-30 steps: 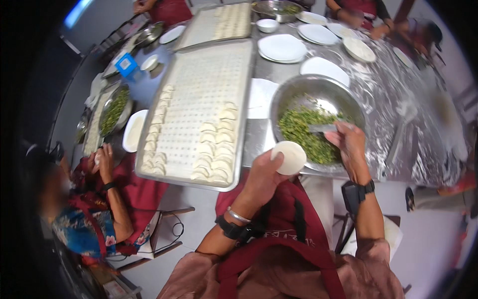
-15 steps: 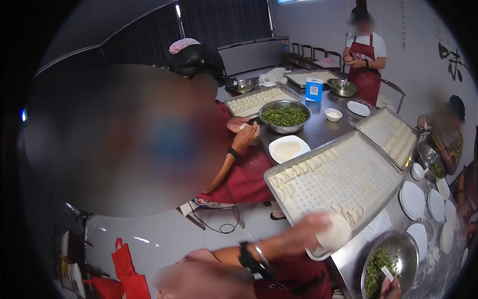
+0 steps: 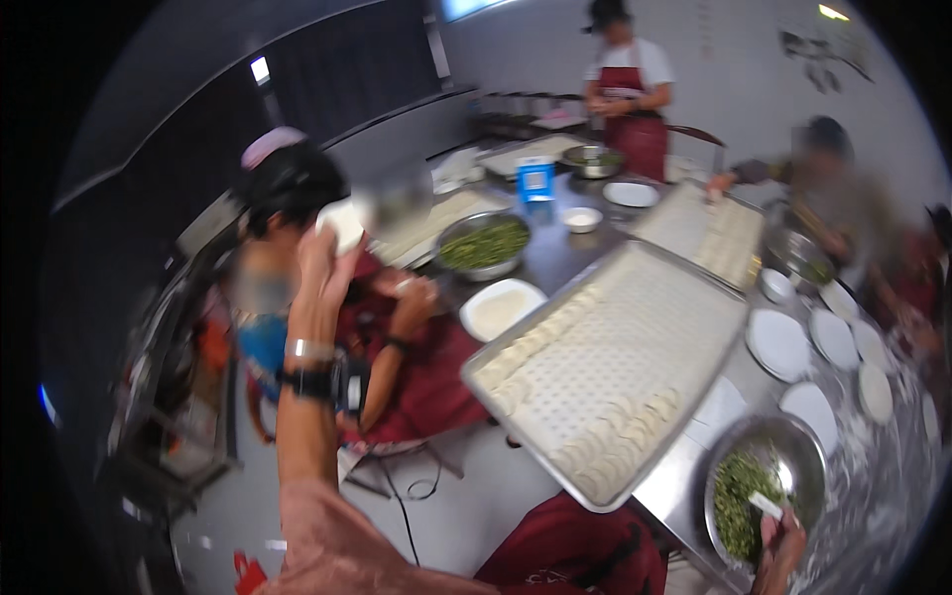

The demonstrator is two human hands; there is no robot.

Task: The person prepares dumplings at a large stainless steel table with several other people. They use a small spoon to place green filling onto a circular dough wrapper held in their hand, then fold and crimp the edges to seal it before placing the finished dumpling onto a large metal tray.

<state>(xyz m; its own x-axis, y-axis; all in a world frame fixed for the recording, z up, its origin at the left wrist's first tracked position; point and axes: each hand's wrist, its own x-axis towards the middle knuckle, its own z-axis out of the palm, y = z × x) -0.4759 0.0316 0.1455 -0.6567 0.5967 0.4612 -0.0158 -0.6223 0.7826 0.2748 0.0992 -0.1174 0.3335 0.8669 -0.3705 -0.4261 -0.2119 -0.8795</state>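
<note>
Left hand (image 3: 323,266): arm stretched out and raised, fingers nearly closed, pinching a wrapper (image 3: 344,222), pale and thin, near a co-worker in a red apron (image 3: 436,382). Exact finger placement blurred, can't tell. Wrapper's up off the table (image 3: 557,260), well apart from the tray (image 3: 650,327). Right hand (image 3: 784,543): low at the near rim of the steel bowl (image 3: 808,451), fingers curled shut around a flat white spreader (image 3: 765,505). Spreader reaches over the green filling (image 3: 739,488); contact unclear from here. Tray sits left of that bowl, dumplings (image 3: 623,433) in rows at its near end, more along the left edge, dotted middle bare. Just beside it, left: square plate (image 3: 503,307). Past that, second bowl (image 3: 483,266), also with green filling; blue stand (image 3: 536,181) behind. Right of tray: white plates (image 3: 778,345), floury tabletop. Second co-worker (image 3: 635,104) stands at the far side.
</note>
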